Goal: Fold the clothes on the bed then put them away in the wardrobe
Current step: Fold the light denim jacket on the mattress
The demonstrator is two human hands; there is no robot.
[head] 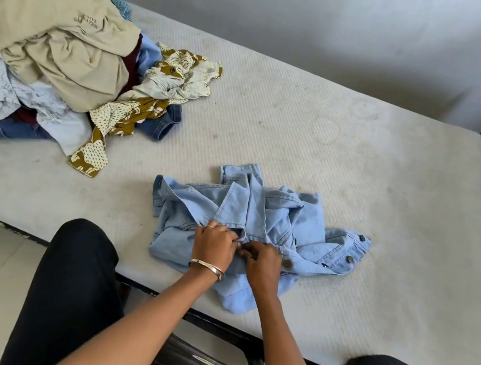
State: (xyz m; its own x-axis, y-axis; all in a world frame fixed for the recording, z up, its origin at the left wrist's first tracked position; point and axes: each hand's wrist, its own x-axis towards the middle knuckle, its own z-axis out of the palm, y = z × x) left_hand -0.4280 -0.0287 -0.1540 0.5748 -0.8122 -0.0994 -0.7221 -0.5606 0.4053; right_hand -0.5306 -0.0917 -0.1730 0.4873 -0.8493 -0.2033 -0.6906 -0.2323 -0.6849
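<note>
Denim jacket lies rumpled at lower centre; left hand and right hand each pinch its placket; uneven pulling could skew the fold.

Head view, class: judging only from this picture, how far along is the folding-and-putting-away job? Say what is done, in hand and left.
Done: nothing shows folded; no wardrobe is in view. In hand: the left hand and right hand pinch the front of the light denim jacket, rumpled on the mattress. Left: the clothes pile at the far left is unfolded, and everything must be put away.
</note>
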